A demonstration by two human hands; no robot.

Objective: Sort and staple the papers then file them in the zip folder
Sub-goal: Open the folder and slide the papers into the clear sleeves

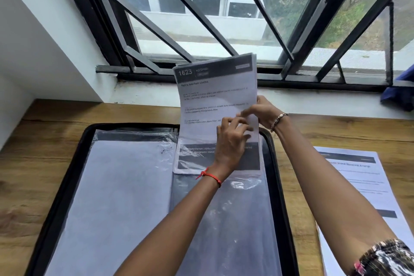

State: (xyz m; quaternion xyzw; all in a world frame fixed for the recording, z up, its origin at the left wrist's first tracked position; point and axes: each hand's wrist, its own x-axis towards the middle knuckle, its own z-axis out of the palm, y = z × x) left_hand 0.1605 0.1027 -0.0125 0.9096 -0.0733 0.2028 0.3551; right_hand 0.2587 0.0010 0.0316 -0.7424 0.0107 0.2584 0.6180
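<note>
Papers (212, 101) stand upright over the open folder (67, 175) on the counter (44, 132) — left hand (230, 143) and right hand (263, 111) fingers (240, 126) pinch their right edge.

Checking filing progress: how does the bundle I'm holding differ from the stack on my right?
The held bundle stands nearly upright, gripped by the left hand and right hand; the right stack lies flat on the table. The held bundle's bottom is behind clear plastic; the right stack is uncovered. Both have dark headers.
</note>
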